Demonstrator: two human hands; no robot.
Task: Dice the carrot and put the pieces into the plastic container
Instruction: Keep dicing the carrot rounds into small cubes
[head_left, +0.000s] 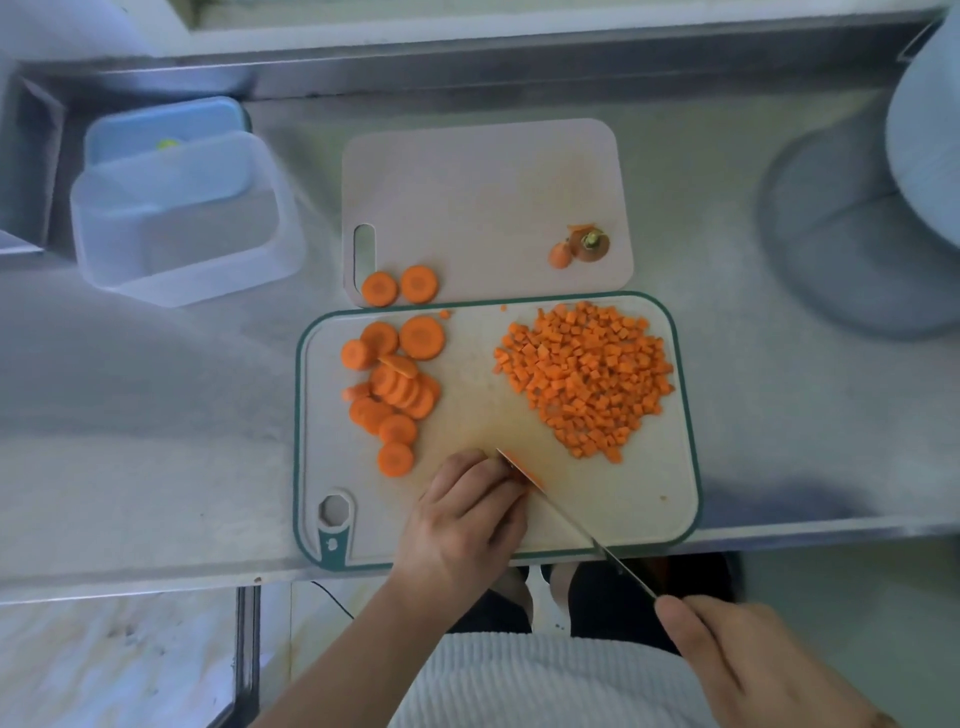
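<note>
On the green-rimmed cutting board (639, 514) lie several round carrot slices (395, 384) at the left and a heap of diced carrot (587, 376) at the right. My left hand (467, 519) curls over a carrot piece (530, 475) near the board's front, mostly hiding it. My right hand (748, 660) grips the handle of a knife (576, 525); its blade lies against the left fingers on that piece. The clear plastic container (187, 254) stands at the far left of the counter with nothing inside.
A second pale board (483, 197) lies behind, carrying two slices (400, 286) and the carrot's cut ends (582, 247). A blue lid (161, 130) rests behind the container. A large pale round vessel (924, 130) fills the far right. The steel counter's front edge runs just below the board.
</note>
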